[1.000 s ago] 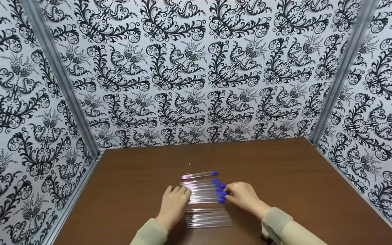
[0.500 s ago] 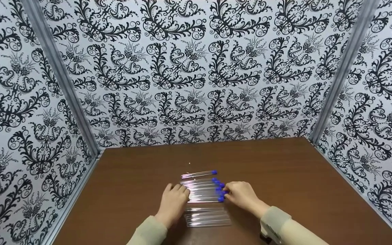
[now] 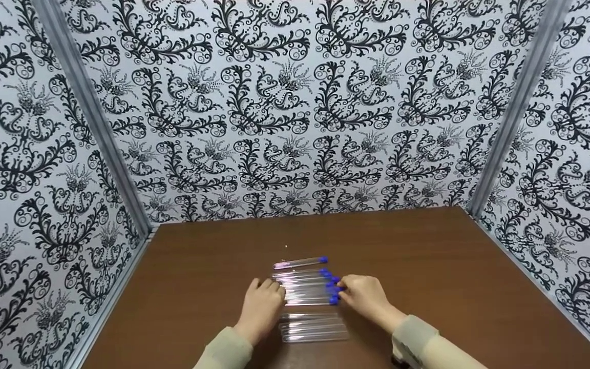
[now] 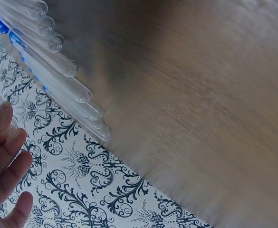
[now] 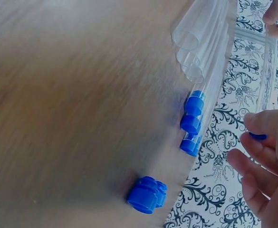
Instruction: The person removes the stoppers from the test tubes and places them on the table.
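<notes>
My left hand point(image 3: 261, 306) pinches the rounded end of a clear test tube point(image 5: 268, 71) between thumb and fingers. At the tube's other end, my right hand point(image 3: 365, 295) pinches a blue cap point(image 5: 257, 136), mostly hidden by the fingertips. The tube is held above the table, level between both hands. Below it lie several clear tubes with blue caps point(image 3: 324, 271) pointing right. Nearer to me is a row of uncapped test tubes point(image 3: 314, 328), whose open mouths show in the right wrist view.
One capped tube point(image 3: 300, 263) lies slightly apart at the back. Some loose blue caps point(image 5: 143, 195) sit on the brown table point(image 3: 213, 251), seen in the right wrist view. Patterned panels point(image 3: 295, 102) with metal posts enclose the table's back and sides.
Both hands stay almost in place with the tube and cap between them. Only a very slight shift shows; the tubes on the table lie as before.
</notes>
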`<state>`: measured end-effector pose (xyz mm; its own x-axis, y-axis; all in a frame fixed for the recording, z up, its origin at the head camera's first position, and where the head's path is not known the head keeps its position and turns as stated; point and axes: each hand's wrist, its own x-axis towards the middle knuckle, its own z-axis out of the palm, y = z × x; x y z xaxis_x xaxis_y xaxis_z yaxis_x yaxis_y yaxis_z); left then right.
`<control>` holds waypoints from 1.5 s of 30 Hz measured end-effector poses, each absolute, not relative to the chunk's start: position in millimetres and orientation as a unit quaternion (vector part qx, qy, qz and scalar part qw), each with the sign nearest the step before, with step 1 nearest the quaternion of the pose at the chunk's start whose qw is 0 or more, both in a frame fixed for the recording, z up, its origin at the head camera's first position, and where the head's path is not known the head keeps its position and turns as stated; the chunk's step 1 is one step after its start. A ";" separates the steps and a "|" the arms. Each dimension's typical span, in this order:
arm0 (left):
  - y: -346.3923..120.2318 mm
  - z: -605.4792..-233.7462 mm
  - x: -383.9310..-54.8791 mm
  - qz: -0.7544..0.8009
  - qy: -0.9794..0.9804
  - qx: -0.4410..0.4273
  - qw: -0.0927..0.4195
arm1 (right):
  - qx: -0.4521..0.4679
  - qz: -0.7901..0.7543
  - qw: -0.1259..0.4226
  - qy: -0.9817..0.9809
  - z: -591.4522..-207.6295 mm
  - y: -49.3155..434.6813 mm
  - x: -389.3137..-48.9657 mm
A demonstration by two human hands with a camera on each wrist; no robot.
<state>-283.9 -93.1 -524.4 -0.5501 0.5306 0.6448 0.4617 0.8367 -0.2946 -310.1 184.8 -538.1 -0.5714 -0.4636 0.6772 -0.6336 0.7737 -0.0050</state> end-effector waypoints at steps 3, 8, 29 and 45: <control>-93.0 -526.2 -284.4 0.051 -0.879 -0.280 0.384 | 0.310 0.127 0.346 -0.876 -539.7 184.8 -309.0; -93.0 -527.7 -284.3 0.052 -0.879 -0.277 0.385 | 0.307 0.140 0.357 -0.871 -541.7 185.2 -306.7; -97.8 -531.0 -284.8 0.025 -0.877 -0.296 0.379 | 0.392 0.168 0.332 -0.841 -540.7 196.7 -308.9; -96.5 -530.5 -283.1 0.008 -0.866 -0.294 0.405 | 0.363 0.185 0.274 -0.872 -537.3 197.6 -306.4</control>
<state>-283.1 -96.5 -530.5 -0.4988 0.5157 0.6966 0.5025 0.8269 -0.2525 -306.4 197.6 -537.3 -0.5874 -0.5308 0.6108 -0.7330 0.6688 -0.1237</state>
